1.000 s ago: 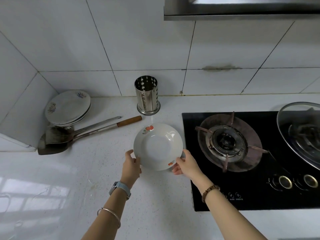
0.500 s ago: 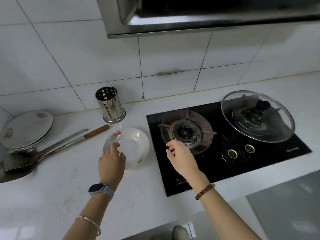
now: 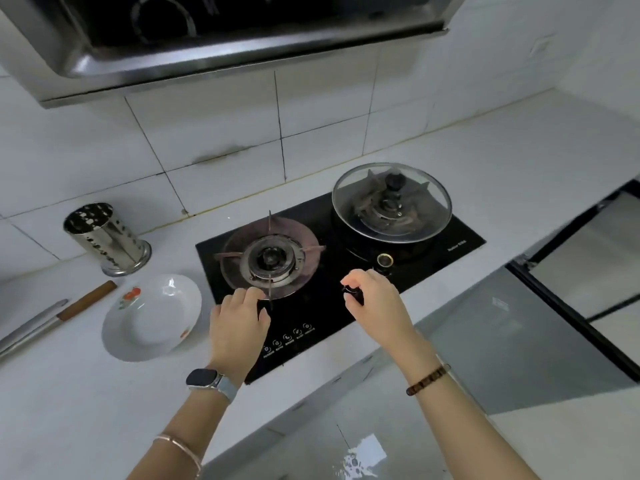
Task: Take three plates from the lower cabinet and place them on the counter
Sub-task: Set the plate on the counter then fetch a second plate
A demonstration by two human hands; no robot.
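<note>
Head view. The plate (image 3: 152, 318), white and shallow with red fruit prints on its rim, lay flat on the counter (image 3: 86, 410) at left of centre, just beside the black hob (image 3: 311, 317). It showed only glaze inside.

A perforated steel utensil holder (image 3: 107, 239) stood upper left; we could not see into it. A glass lid (image 3: 391, 202) covered the right-hand burner.

The left hand (image 3: 239, 320) hovered over the hob's front edge, apart from the plate, its fingers loosely curled and holding nothing. The right hand (image 3: 375, 303) had its fingers curled near something small and dark. We could not tell whether it pinched it.

Two utensil handles (image 3: 86, 301) ran off the left edge, and the range hood (image 3: 221, 39) was cropped at the top.
</note>
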